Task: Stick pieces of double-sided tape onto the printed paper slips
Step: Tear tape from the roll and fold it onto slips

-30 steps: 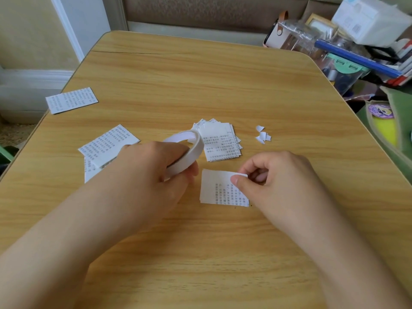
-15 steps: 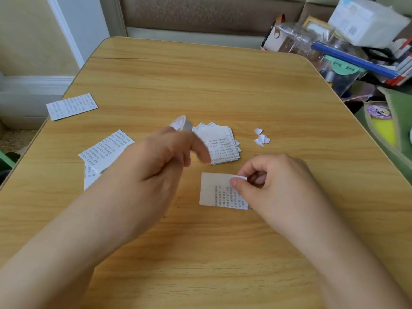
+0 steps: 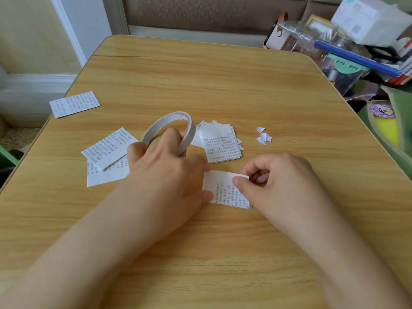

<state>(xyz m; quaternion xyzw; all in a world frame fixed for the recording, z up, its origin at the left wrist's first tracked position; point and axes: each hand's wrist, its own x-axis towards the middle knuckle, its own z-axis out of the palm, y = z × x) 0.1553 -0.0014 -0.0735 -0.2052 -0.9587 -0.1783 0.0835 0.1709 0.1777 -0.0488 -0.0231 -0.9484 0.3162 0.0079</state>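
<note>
Head | left hand (image 3: pixel 169 175) grips tape roll (image 3: pixel 174 128) | right hand (image 3: pixel 276 181) pinches slip (image 3: pixel 220 186)

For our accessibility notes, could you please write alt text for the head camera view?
Over a wooden table, the left hand holds a white tape roll and touches a printed slip, whose top edge the right hand pinches. A stack of slips, looser slips and white scraps lie around.
</note>
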